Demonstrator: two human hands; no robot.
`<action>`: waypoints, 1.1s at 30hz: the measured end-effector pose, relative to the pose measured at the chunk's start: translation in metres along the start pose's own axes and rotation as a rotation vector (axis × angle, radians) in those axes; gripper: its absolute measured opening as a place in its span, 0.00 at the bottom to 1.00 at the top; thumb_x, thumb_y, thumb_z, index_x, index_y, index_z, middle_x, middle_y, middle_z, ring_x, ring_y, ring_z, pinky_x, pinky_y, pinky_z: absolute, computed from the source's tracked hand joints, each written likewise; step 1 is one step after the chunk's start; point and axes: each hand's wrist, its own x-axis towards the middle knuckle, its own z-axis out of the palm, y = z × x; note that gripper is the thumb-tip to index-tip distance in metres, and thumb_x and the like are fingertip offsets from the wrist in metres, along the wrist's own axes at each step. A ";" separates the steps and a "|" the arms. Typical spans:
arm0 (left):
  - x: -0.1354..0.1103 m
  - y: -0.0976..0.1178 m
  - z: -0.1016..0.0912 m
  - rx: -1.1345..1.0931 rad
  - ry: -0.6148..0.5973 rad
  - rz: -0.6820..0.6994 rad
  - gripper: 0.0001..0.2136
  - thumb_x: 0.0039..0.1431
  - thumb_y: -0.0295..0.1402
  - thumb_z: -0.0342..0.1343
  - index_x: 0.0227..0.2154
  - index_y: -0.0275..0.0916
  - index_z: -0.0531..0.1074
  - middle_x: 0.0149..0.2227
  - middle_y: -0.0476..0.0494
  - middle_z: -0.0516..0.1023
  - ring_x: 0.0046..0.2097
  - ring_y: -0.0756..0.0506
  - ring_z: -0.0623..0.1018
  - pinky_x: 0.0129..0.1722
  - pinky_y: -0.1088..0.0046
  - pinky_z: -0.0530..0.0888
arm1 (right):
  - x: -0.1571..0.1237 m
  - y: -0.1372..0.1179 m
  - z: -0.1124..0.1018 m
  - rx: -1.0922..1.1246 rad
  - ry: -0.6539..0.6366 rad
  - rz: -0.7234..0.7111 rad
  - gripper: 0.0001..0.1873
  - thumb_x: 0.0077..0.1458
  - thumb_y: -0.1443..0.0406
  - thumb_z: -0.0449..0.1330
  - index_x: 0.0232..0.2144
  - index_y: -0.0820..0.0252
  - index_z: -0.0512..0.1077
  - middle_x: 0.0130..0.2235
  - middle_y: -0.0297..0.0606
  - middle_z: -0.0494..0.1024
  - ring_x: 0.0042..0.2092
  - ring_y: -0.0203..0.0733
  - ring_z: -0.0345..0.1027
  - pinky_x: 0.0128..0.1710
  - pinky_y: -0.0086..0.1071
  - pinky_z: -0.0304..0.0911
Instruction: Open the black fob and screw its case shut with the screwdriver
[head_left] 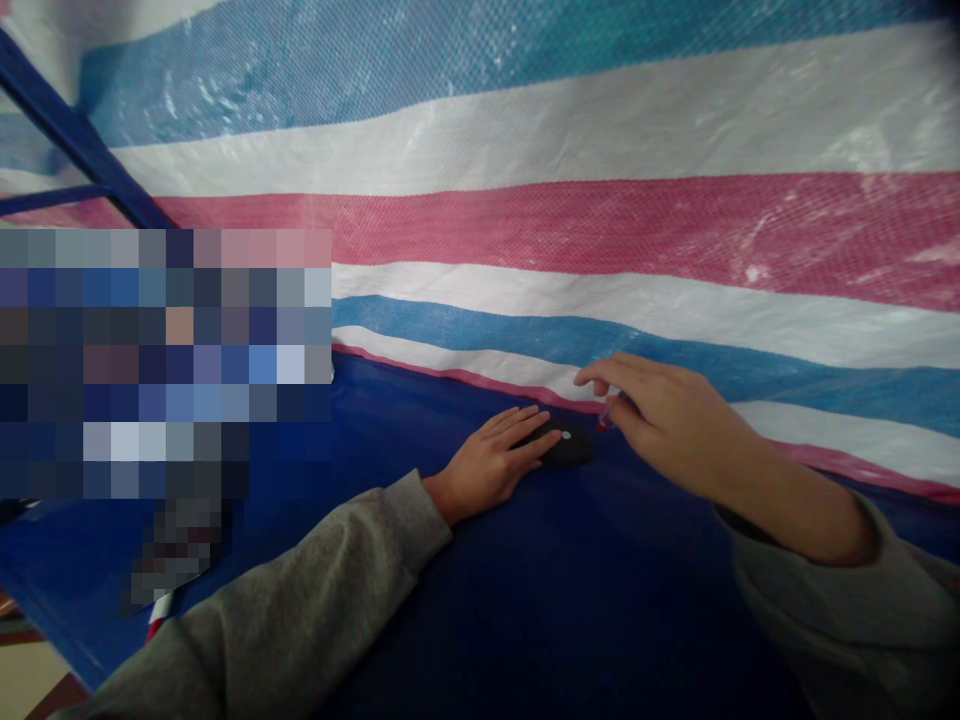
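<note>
At the upper left, a dark blue pole (52,115) slants down past a striped sheet (637,225) of blue, white and red. Below it, a pixelated patch hides part of the blue surface (390,400); near the surface's left edge a red-and-white strip (160,608) shows beside a grey sleeve (315,565). The left hand (487,462) lies flat, fingers extended rather than curled, over the left part of a flat black object (574,448) with a pale spot. This object rests near the far edge of the surface, where the sheet meets it. Just to its right, the right hand (660,415) appears to pinch a slim clear item (607,414), its red end tilted down toward the black object.
</note>
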 end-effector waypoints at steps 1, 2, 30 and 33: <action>0.000 0.000 0.000 0.000 0.001 0.001 0.18 0.68 0.32 0.47 0.60 0.39 0.63 0.62 0.37 0.65 0.66 0.42 0.62 0.64 0.55 0.64 | 0.000 -0.001 0.000 -0.003 -0.002 0.002 0.18 0.55 0.72 0.48 0.44 0.60 0.73 0.43 0.42 0.79 0.42 0.49 0.75 0.43 0.42 0.67; 0.000 0.000 0.000 0.001 0.001 0.002 0.18 0.68 0.32 0.47 0.60 0.39 0.63 0.62 0.37 0.65 0.66 0.42 0.62 0.64 0.55 0.64 | 0.000 -0.001 0.000 -0.006 -0.001 0.012 0.17 0.56 0.71 0.49 0.43 0.60 0.73 0.42 0.42 0.80 0.42 0.49 0.75 0.42 0.42 0.67; -0.001 -0.001 0.001 0.005 -0.003 0.003 0.19 0.69 0.33 0.47 0.61 0.39 0.61 0.62 0.38 0.65 0.66 0.43 0.61 0.64 0.57 0.64 | 0.001 -0.002 -0.001 0.006 0.014 0.046 0.16 0.60 0.68 0.47 0.42 0.60 0.74 0.42 0.44 0.81 0.42 0.50 0.75 0.41 0.41 0.67; -0.001 -0.001 0.001 0.006 0.002 0.003 0.19 0.69 0.33 0.47 0.60 0.39 0.62 0.62 0.37 0.65 0.66 0.42 0.62 0.64 0.56 0.65 | 0.001 -0.002 -0.001 0.004 0.011 0.000 0.16 0.58 0.70 0.48 0.42 0.60 0.73 0.44 0.44 0.80 0.42 0.49 0.75 0.41 0.41 0.67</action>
